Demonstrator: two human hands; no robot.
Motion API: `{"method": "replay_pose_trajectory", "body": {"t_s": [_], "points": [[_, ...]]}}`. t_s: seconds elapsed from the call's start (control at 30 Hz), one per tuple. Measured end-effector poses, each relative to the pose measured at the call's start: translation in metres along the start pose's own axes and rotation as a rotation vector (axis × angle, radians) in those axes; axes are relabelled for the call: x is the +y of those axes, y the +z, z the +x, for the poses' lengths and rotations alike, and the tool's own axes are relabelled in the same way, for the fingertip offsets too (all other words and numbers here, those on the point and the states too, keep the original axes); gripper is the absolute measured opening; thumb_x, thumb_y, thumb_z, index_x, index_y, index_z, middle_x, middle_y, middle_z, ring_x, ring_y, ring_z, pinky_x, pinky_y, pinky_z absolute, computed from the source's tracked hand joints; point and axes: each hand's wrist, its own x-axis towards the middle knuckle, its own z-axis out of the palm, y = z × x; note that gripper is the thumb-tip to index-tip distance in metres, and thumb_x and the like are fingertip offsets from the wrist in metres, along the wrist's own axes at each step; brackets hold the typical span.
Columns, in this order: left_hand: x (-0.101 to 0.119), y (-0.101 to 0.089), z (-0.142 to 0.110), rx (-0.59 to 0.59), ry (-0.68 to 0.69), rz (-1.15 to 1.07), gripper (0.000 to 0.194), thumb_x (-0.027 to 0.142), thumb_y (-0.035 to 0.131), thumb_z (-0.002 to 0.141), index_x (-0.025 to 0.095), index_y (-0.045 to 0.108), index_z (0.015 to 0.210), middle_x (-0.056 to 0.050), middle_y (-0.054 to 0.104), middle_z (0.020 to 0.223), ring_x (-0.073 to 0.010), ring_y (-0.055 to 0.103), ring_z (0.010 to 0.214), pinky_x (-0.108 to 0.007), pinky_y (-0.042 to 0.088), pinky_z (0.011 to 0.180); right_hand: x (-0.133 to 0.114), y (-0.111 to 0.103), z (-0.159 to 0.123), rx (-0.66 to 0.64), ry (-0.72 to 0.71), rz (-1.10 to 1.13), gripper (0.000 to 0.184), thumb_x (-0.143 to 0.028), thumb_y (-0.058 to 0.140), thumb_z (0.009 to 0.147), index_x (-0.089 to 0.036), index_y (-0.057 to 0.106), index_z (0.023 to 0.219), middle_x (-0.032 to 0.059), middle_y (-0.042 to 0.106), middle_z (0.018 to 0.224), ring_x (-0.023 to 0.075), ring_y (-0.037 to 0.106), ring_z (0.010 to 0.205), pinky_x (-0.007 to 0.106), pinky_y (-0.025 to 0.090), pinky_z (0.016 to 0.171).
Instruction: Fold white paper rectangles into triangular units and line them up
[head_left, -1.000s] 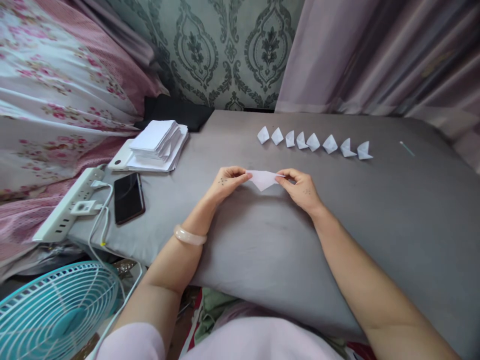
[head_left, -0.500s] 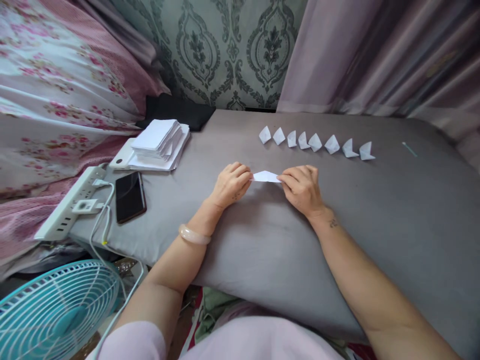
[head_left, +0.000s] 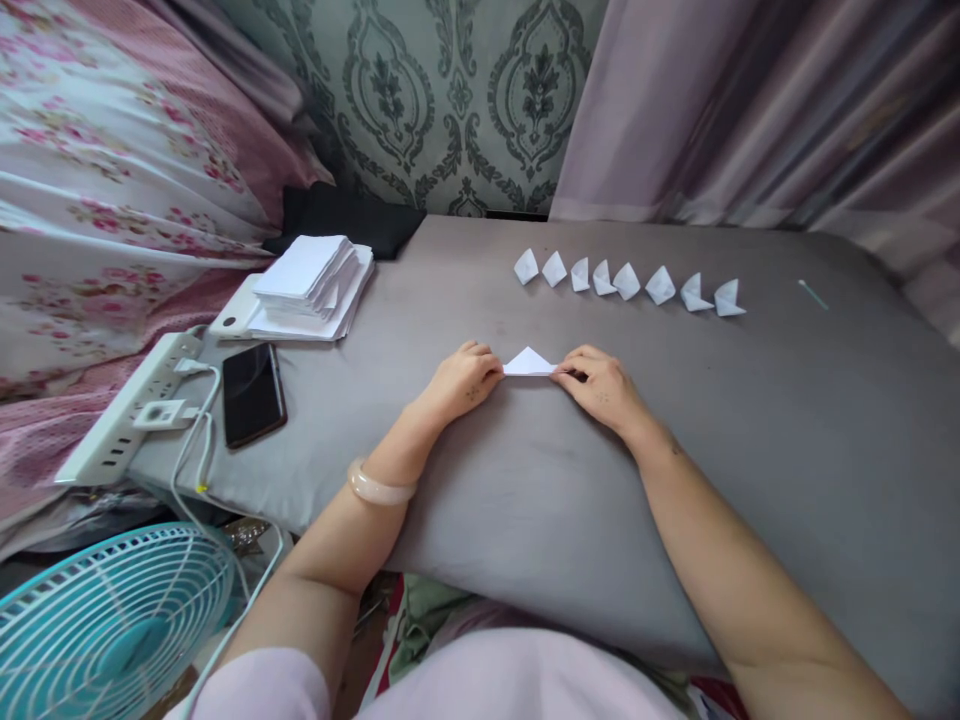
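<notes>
Between my hands is a small folded piece of white paper (head_left: 529, 362), a low triangle with a flat strip along its bottom edge. My left hand (head_left: 466, 382) pinches its left end, and my right hand (head_left: 598, 388) pinches the right end with thumb and fingers. The fingertips partly hide both ends. Beyond my hands, several small folded white paper pieces (head_left: 626, 282) stand in a row on the grey cloth-covered table (head_left: 510, 480).
To the left are a stack of white paper (head_left: 304, 280), a black phone (head_left: 255, 393) and a white power strip (head_left: 131, 405) with cables. A blue fan (head_left: 127, 620) stands by the near left edge. A thin green stick (head_left: 814, 294) lies far right.
The folded paper has come slightly lower and its triangular face shows taller. My right hand's fingers have shifted down along its end. The whole view has moved a little.
</notes>
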Motion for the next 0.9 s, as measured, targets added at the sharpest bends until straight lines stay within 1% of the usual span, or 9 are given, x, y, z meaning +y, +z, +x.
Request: {"method": "replay_pose_trajectory", "body": {"t_s": [0.07, 0.13, 0.23, 0.33, 0.43, 0.6, 0.77, 0.9], "points": [[0.002, -0.001, 0.0, 0.009, -0.102, -0.089, 0.016, 0.024, 0.054, 0.087, 0.018, 0.069, 0.084, -0.008, 0.065, 0.09, -0.0212, 0.055, 0.089, -0.033, 0.046, 0.079, 0.0, 0.0, 0.001, 0.0, 0.102, 0.078, 0.014, -0.034, 0.063, 0.082, -0.025, 0.073, 0.08, 0.0026, 0.067, 0.093, 0.0163, 0.06, 0.076, 0.033, 0.044, 0.073], [0.004, -0.002, 0.001, 0.017, -0.19, -0.169, 0.013, 0.025, 0.059, 0.083, 0.017, 0.07, 0.081, -0.008, 0.064, 0.086, -0.02, 0.056, 0.083, -0.033, 0.046, 0.077, -0.001, -0.001, 0.003, -0.005, 0.168, 0.111, 0.015, -0.037, 0.064, 0.081, -0.025, 0.074, 0.079, 0.0025, 0.067, 0.095, 0.0157, 0.06, 0.074, 0.033, 0.046, 0.072], [0.005, -0.003, 0.003, 0.028, -0.278, -0.246, 0.014, 0.027, 0.064, 0.08, 0.015, 0.072, 0.08, -0.008, 0.063, 0.082, -0.0177, 0.056, 0.075, -0.032, 0.046, 0.074, -0.002, -0.001, 0.005, -0.008, 0.207, 0.127, 0.018, -0.039, 0.064, 0.08, -0.024, 0.074, 0.077, 0.0038, 0.066, 0.1, 0.0159, 0.06, 0.075, 0.034, 0.047, 0.074], [0.004, -0.003, 0.004, 0.029, -0.333, -0.269, 0.017, 0.029, 0.065, 0.079, 0.014, 0.073, 0.081, -0.008, 0.063, 0.082, -0.0171, 0.055, 0.074, -0.032, 0.047, 0.074, -0.002, -0.001, 0.008, -0.004, 0.23, 0.122, 0.02, -0.04, 0.064, 0.079, -0.022, 0.074, 0.075, 0.0054, 0.065, 0.105, 0.0165, 0.06, 0.077, 0.037, 0.047, 0.077], [0.002, -0.001, 0.007, 0.002, -0.363, -0.27, 0.021, 0.031, 0.064, 0.08, 0.014, 0.074, 0.083, -0.008, 0.063, 0.083, -0.0173, 0.055, 0.074, -0.032, 0.047, 0.074, -0.001, 0.001, 0.011, -0.001, 0.254, 0.12, 0.02, -0.038, 0.063, 0.078, -0.022, 0.073, 0.072, 0.0068, 0.064, 0.106, 0.0175, 0.06, 0.079, 0.039, 0.047, 0.08], [0.001, 0.002, 0.009, -0.017, -0.356, -0.239, 0.024, 0.029, 0.057, 0.084, 0.013, 0.074, 0.086, -0.008, 0.061, 0.081, -0.0179, 0.055, 0.076, -0.034, 0.047, 0.079, 0.0, 0.0, 0.015, -0.014, 0.302, 0.13, 0.019, -0.035, 0.063, 0.077, -0.021, 0.073, 0.069, 0.0072, 0.064, 0.107, 0.0178, 0.06, 0.08, 0.039, 0.047, 0.083], [0.001, 0.002, 0.009, 0.02, -0.382, -0.23, 0.022, 0.029, 0.058, 0.082, 0.013, 0.073, 0.082, -0.009, 0.06, 0.083, -0.0198, 0.055, 0.082, -0.036, 0.047, 0.083, 0.001, -0.008, 0.02, -0.077, 0.325, 0.161, 0.019, -0.035, 0.066, 0.075, -0.021, 0.073, 0.065, 0.0069, 0.064, 0.104, 0.0174, 0.06, 0.08, 0.037, 0.046, 0.082], [0.0, 0.002, 0.009, 0.024, -0.393, -0.243, 0.022, 0.032, 0.059, 0.081, 0.014, 0.07, 0.076, -0.008, 0.058, 0.081, -0.0193, 0.054, 0.08, -0.037, 0.047, 0.084, 0.003, -0.013, 0.024, -0.15, 0.316, 0.18, 0.027, -0.037, 0.063, 0.077, -0.02, 0.069, 0.058, 0.0069, 0.063, 0.104, 0.0169, 0.059, 0.079, 0.036, 0.046, 0.08]]}}
